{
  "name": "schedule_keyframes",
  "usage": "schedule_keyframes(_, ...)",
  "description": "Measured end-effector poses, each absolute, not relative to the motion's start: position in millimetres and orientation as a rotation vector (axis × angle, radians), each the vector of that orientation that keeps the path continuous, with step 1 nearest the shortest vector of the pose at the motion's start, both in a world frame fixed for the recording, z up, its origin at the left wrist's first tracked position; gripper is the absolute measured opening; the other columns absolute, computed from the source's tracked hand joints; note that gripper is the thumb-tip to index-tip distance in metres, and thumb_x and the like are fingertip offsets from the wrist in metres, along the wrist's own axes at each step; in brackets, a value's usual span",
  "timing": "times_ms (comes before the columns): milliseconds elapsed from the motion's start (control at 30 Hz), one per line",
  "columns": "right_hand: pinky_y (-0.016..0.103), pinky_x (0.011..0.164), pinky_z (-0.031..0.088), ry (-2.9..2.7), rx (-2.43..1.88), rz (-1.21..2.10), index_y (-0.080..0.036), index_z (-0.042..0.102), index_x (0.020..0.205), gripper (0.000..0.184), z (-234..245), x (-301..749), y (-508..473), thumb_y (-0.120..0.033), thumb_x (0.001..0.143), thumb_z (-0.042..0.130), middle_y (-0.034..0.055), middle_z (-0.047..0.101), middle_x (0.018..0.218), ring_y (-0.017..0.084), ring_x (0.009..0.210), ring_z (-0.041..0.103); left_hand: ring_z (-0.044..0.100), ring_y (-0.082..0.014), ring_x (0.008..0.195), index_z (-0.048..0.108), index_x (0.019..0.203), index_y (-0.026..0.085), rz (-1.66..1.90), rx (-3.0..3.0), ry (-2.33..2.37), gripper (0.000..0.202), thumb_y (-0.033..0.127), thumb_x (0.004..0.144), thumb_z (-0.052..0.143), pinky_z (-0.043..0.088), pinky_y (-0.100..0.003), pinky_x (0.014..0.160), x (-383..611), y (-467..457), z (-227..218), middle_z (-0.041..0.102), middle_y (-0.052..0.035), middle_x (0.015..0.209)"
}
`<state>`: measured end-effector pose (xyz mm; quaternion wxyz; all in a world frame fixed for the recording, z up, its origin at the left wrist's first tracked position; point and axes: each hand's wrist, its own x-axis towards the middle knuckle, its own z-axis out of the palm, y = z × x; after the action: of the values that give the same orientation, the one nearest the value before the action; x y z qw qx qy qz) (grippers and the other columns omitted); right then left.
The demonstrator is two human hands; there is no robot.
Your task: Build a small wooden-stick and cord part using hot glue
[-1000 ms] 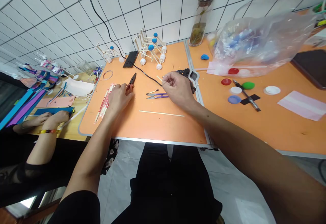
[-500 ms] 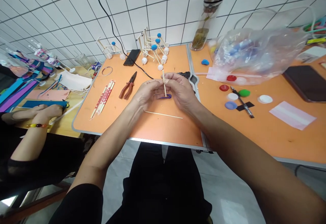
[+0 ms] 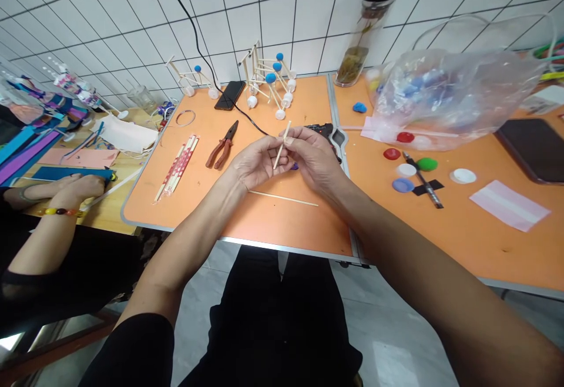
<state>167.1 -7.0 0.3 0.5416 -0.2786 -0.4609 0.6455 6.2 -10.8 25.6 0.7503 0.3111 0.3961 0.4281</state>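
Observation:
Between the fingertips of my left hand (image 3: 261, 161) and my right hand (image 3: 312, 155) is a short wooden stick (image 3: 282, 146), pinched near its middle and tilted. Both hands are closed on it above the orange table. A longer thin wooden stick (image 3: 284, 198) lies on the table just below them. Red-handled pliers (image 3: 224, 147) rest left of my left hand. Behind my right hand sits a black tool (image 3: 324, 131), partly hidden, probably a glue gun. A small purple thing (image 3: 295, 166) shows partly between my hands.
Wrapped chopsticks (image 3: 180, 168) lie at the left. Behind stand stick frames (image 3: 267, 78) with blue balls and white wheels, beside a phone (image 3: 230, 95). A glass bottle (image 3: 365, 29), a plastic bag (image 3: 445, 99) and a pen (image 3: 423, 179) are at right. A co-worker's hands (image 3: 83, 186) rest at far left.
The short stick has turned from nearly upright to a slant, its top leaning right. My hands stay together around it. The view has shifted slightly.

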Motion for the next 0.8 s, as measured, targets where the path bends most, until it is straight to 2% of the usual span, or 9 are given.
schedule_keyframes(100, 0.031, 0.07, 0.057, -1.111, -0.667, 1.551, -0.027, 0.072, 0.086, 0.03, -0.3, 167.6, -7.9, -0.044, 0.076, 0.095, -0.0022, 0.072, 0.074, 0.016, 0.069, 0.065, 0.062, -0.0112, 0.061, 0.074, 0.085, 0.019, 0.927, 0.674, 0.889, 0.012, 0.021, 0.096, 0.08, 0.068, -0.029, 0.076, 6.2, -10.8, 27.6, 0.066, -0.0009, 0.071)
schedule_keyframes(300, 0.031, 0.065, 0.059, -1.115, -0.683, 1.577, -0.026, 0.069, 0.088, 0.042, -1.9, 166.8, -9.1, -0.053, 0.076, 0.099, -0.0009, 0.076, 0.077, 0.018, 0.07, 0.071, 0.052, -0.0102, 0.055, 0.07, 0.084, 0.02, 0.923, 0.746, 0.88, 0.019, 0.023, 0.101, 0.077, 0.063, -0.028, 0.069, 3.9, -9.6, 24.8, 0.058, 0.0021, 0.068)
schedule_keyframes(500, 0.035, 0.073, 0.063, -1.125, -0.681, 1.604, -0.025, 0.068, 0.092, 0.043, -8.0, 164.5, -8.7, -0.053, 0.081, 0.098, 0.0012, 0.079, 0.083, 0.02, 0.074, 0.075, 0.045, -0.0083, 0.052, 0.067, 0.08, 0.021, 0.961, 0.801, 0.938, 0.023, 0.024, 0.099, 0.079, 0.06, -0.024, 0.062, 5.4, -15.2, 23.2, 0.055, 0.003, 0.066)
schedule_keyframes(600, 0.035, 0.082, 0.063, -1.199, -0.74, 1.478, -0.024, 0.075, 0.097, 0.033, -13.2, 164.8, -6.1, -0.044, 0.081, 0.094, 0.0015, 0.08, 0.093, 0.019, 0.084, 0.075, 0.044, -0.0081, 0.052, 0.063, 0.076, 0.022, 1.032, 0.825, 1.031, 0.026, 0.025, 0.095, 0.081, 0.059, -0.022, 0.059, -6.7, -11.6, 28.7, 0.055, 0.0035, 0.064)
schedule_keyframes(700, 0.034, 0.09, 0.062, -1.312, -0.858, 1.301, -0.023, 0.08, 0.099, 0.027, -17.0, 166.5, -3.2, -0.03, 0.076, 0.091, -0.0002, 0.079, 0.097, 0.017, 0.091, 0.073, 0.045, -0.0076, 0.053, 0.055, 0.07, 0.023, 1.256, 0.876, 1.18, 0.036, 0.026, 0.091, 0.084, 0.056, -0.02, 0.059, -40.8, 2.1, 38.2, 0.051, 0.0044, 0.064)
schedule_keyframes(800, 0.033, 0.085, 0.061, -1.368, -0.951, 1.297, -0.022, 0.08, 0.096, 0.02, -16.6, 167.9, -2.2, -0.022, 0.077, 0.088, 0.0006, 0.079, 0.094, 0.017, 0.087, 0.072, 0.041, -0.0078, 0.053, 0.055, 0.068, 0.022, 1.405, 0.931, 1.372, 0.033, 0.019, 0.088, 0.08, 0.053, -0.02, 0.06, -88.4, 16.8, 43.4, 0.052, 0.004, 0.063)
